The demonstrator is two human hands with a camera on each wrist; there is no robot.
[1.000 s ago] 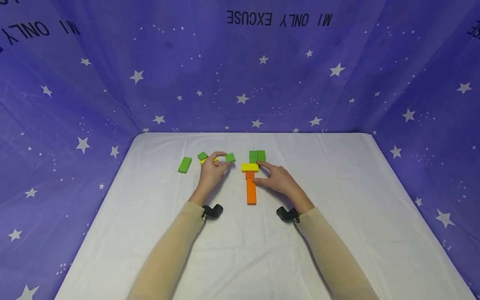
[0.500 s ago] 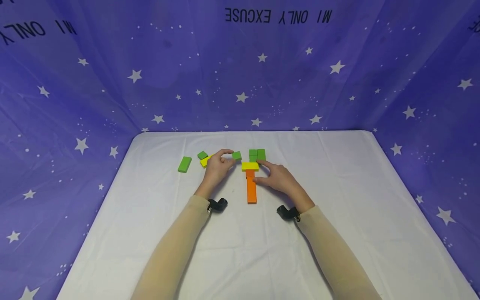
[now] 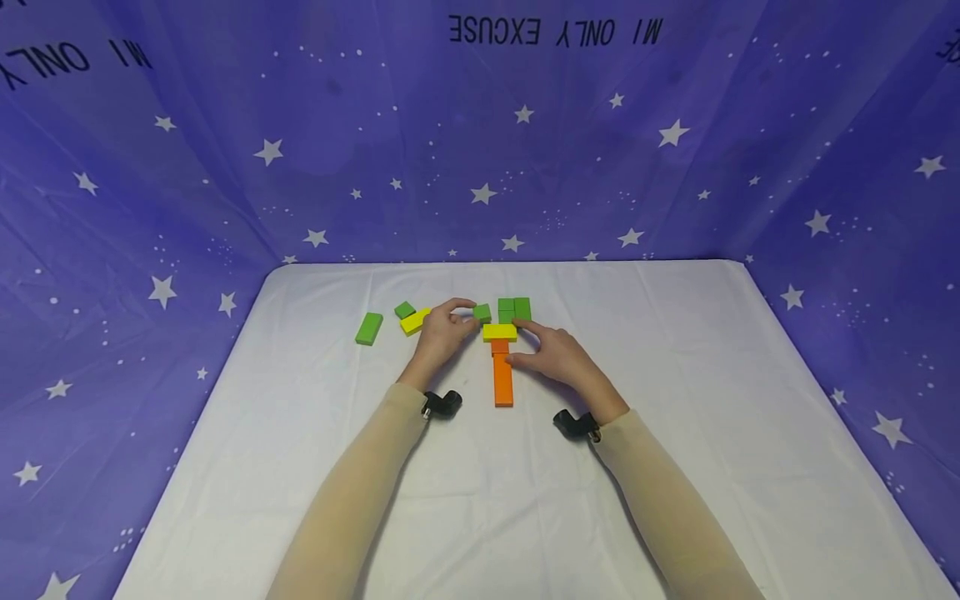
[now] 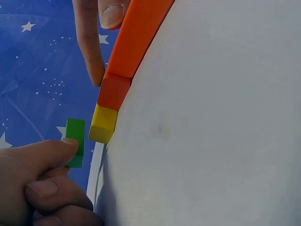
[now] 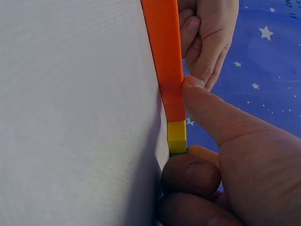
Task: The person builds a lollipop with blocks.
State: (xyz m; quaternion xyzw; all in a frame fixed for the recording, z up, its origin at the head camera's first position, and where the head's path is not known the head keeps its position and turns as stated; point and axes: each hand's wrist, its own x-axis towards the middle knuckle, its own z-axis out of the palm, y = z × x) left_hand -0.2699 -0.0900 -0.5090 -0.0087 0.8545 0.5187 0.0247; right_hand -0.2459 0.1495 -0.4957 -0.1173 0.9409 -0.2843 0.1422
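Note:
In the head view my left hand (image 3: 442,335) pinches a small green block (image 3: 482,313) between thumb and forefinger, left of a tight group of green blocks (image 3: 522,307). The left wrist view shows that block (image 4: 75,128) apart from the yellow block (image 4: 103,125). Below the green group lies a yellow block (image 3: 499,333) set crosswise, then a short orange block (image 3: 500,346) and a long orange block (image 3: 503,383) in line. My right hand (image 3: 564,360) spreads its thumb and forefinger. Its thumb rests by the orange blocks, its forefinger near the green group's lower edge.
Farther left on the white-covered table (image 3: 637,500) lie a long green block (image 3: 369,328), a small green block (image 3: 405,310) and a yellow block (image 3: 414,322) partly behind my left hand. A blue starry curtain (image 3: 480,150) rises beyond the table's back edge.
My left hand has carried the small green block rightward, closer to the green group, uncovering more of the loose yellow block. The right hand stays in place.

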